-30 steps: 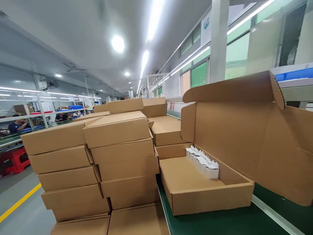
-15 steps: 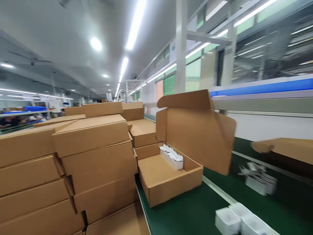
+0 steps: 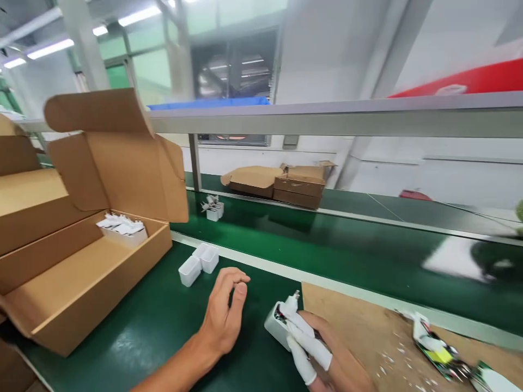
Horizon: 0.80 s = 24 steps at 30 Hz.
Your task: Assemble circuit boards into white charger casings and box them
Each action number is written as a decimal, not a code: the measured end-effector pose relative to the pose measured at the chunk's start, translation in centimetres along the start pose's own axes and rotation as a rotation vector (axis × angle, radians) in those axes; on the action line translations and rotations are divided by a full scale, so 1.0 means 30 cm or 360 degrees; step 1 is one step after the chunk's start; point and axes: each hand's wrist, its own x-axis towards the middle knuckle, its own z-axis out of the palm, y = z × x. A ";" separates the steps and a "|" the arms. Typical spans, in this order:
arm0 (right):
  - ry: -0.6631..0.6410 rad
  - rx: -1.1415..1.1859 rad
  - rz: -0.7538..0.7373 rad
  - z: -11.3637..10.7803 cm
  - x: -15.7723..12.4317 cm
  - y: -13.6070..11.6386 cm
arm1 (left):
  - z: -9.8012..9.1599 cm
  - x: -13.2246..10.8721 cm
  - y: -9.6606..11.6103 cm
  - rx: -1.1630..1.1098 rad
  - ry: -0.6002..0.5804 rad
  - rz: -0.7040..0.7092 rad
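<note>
My right hand (image 3: 322,354), with white finger cots on two fingers, grips a white charger part (image 3: 281,321) with a metal prong on top, low over the green belt (image 3: 327,239). My left hand (image 3: 224,313) hovers just left of it with fingers curled and apart, holding nothing. Two empty white charger shells (image 3: 199,263) lie on the belt a little beyond my left hand. An open cardboard box (image 3: 81,283) stands at the left with a short row of white chargers (image 3: 121,227) along its back wall.
A brown board (image 3: 368,332) lies at the right with circuit boards (image 3: 437,348) and small debris on it. More white parts (image 3: 213,208) and a few cardboard boxes (image 3: 294,185) sit across the belt. Closed cartons (image 3: 24,196) are stacked at far left. A metal rail (image 3: 327,117) runs overhead.
The view swung right and down from the carton stacks to the belt. Both hands have come into view, the right one holding a charger part.
</note>
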 end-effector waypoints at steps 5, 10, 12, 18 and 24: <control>-0.0245 -0.0026 0.0000 0.034 0.008 -0.039 | 0.006 -0.036 -0.003 0.0067 -0.0420 0.0312; -0.0137 0.0005 -0.0047 0.079 -0.028 -0.028 | 0.023 -0.072 0.003 0.0118 -0.0788 0.0446; -0.0067 -0.0032 -0.0019 0.093 -0.042 -0.028 | 0.029 -0.083 0.008 0.0110 -0.0783 0.0341; -0.0182 0.0076 0.0141 0.066 -0.044 -0.047 | 0.042 -0.087 0.021 0.0016 -0.0634 0.0023; -0.0383 0.0142 0.0325 0.034 -0.013 -0.068 | 0.052 -0.074 0.040 0.0055 -0.0568 0.0088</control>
